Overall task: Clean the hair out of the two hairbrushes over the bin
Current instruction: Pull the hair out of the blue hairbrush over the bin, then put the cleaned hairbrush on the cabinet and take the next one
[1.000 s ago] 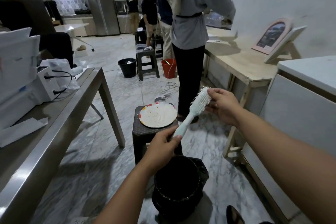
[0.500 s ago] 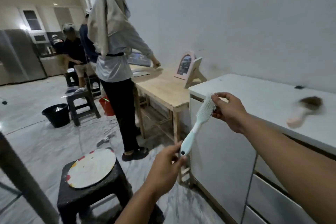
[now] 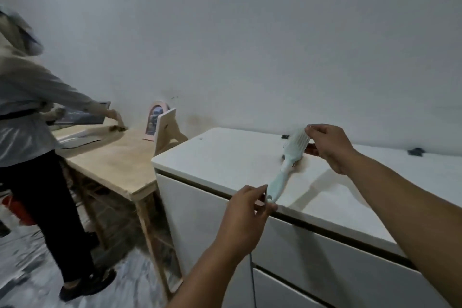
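Observation:
A mint-green hairbrush (image 3: pixel 294 151) with white bristles hangs tilted just above the white cabinet top (image 3: pixel 225 157). My left hand (image 3: pixel 246 215) pinches the end of its handle. My right hand (image 3: pixel 328 147) holds the far end of its head between fingers and thumb. Right behind the brush's neck, a blurred tan and brown shape (image 3: pixel 301 167) lies on the cabinet top; it looks like the second hairbrush with hair in it. The bin is out of view.
A wooden table (image 3: pixel 120 165) adjoins the cabinet on the left, with a pink arched frame (image 3: pixel 154 120) and a white frame back (image 3: pixel 165 130). A person (image 3: pixel 32 137) stands working at that table. Two small dark bits (image 3: pixel 415 151) lie on the cabinet near the wall.
The view has swung right, away from the black bin and stool, onto the white cabinet. Both hands carried the mint brush along and now hold it low over the cabinet top.

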